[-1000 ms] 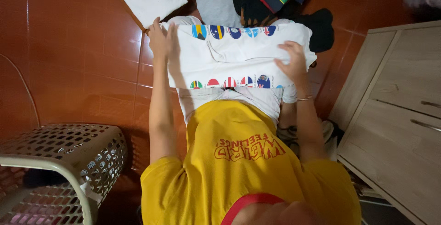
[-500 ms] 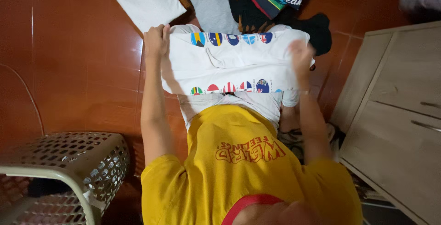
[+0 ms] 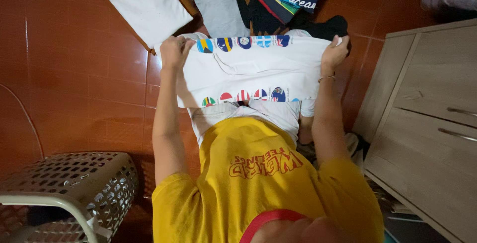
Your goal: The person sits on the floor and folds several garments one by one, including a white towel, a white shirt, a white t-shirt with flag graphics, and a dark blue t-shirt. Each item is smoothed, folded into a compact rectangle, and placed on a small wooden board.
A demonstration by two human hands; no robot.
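Head cam, looking down over a yellow tee w/ red print worn by the person. Both hands up front on 1 white shirt w/ 2 rows of round flag badges: top row 5 badges, bottom row 5 clear + a 6th cut off at the fold edge. Shirt is spread flat across the person's lap, over the red tiled floor, far edge toward the clothes beyond. Left hand fingers curled shut, pinching the shirt's far left corner. Right hand closed on the far right corner, thin bracelet on that wrist. Hands well apart, one per corner, cloth taut between. Beyond the shirt: 1 folded white garment at left, 1 folded grey garment just beside it, then a dark heap w/ a navy printed piece on top; can't count the pieces in that heap. Black cloth from it touches the shirt's far right corner. 1 perforated beige laundry basket at lower left, near the left elbow. 1 wooden drawer unit on the right, 2 metal handles visible.
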